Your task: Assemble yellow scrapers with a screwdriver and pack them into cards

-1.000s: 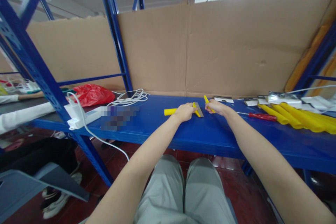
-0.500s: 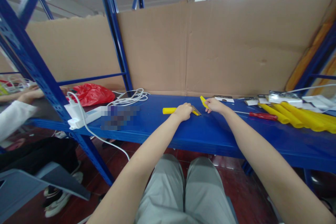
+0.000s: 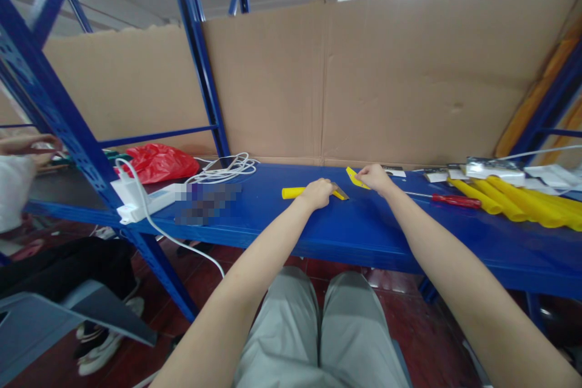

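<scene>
My left hand (image 3: 319, 194) is closed around a scraper-like tool with a yellow round handle (image 3: 293, 193). The handle's end sticks out to the left of the fist, and a metal, yellow-edged head shows on its right, close to the shelf. To the right of that head, my right hand (image 3: 376, 178) pinches a small flat yellow piece (image 3: 351, 175) at its right end. The piece tilts, its upper end pointing away to the left. A gap separates it from the tool. Part of the tool is hidden under my left fingers.
A red-handled screwdriver (image 3: 456, 200) lies right of my right hand, beside several yellow tubes (image 3: 504, 200) and small packets. On the left are a white power strip (image 3: 159, 199), coiled white cable (image 3: 236, 167) and red bag (image 3: 161, 162). Cardboard (image 3: 386, 79) closes the back; another person sits far left.
My right hand has shifted slightly, turning so more of the flat yellow piece shows. My left hand stays still on the tool. The other person's arm at far left has moved left.
</scene>
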`<state>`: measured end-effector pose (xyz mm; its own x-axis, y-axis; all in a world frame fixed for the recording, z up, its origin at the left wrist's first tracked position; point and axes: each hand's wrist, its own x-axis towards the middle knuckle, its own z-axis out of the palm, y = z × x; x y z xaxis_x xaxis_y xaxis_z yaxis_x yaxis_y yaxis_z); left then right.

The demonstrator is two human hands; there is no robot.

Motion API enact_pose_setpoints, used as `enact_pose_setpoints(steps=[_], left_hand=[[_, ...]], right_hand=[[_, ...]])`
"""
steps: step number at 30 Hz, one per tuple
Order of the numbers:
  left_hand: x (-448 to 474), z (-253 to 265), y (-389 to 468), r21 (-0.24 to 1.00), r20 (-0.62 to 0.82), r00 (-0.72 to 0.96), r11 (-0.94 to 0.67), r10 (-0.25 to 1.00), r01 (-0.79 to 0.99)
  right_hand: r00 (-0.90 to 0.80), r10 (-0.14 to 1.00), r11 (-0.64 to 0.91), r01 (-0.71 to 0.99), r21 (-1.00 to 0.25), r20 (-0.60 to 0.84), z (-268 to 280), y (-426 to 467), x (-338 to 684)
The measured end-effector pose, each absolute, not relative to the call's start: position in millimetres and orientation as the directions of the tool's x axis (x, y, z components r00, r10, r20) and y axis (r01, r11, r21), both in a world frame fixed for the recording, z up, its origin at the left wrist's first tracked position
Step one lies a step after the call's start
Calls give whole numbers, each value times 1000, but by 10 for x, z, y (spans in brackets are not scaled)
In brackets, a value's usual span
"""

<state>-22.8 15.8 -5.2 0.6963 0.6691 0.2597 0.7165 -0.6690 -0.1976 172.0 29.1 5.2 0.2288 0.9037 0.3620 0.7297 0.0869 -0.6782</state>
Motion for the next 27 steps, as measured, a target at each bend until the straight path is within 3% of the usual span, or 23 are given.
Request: enact_pose_setpoints(steps=[4,9,15,19,27], left_hand=[[-225,-54,159,-163,264,672,-655,692,738],[-214,-62,159,-123,284,639,-633,715,764],[-203,-72,154,-124,288,630,-624,721,771],[-193,-74,144,-130,288,638,-631,715,765],[-173,-89,146,-123,306,661,-660,685,741]], right_hand=[[277,906,61,664,-745,321,104,226,1646],[310,935,10,467,-884,174,128,162,1553],[139,988,-96,247,-964,-63,108,103,1461],[106,986,-154,254,-955,-131,105,69,1400],[85,990,-138,325,-936,-116,56,84,1372]])
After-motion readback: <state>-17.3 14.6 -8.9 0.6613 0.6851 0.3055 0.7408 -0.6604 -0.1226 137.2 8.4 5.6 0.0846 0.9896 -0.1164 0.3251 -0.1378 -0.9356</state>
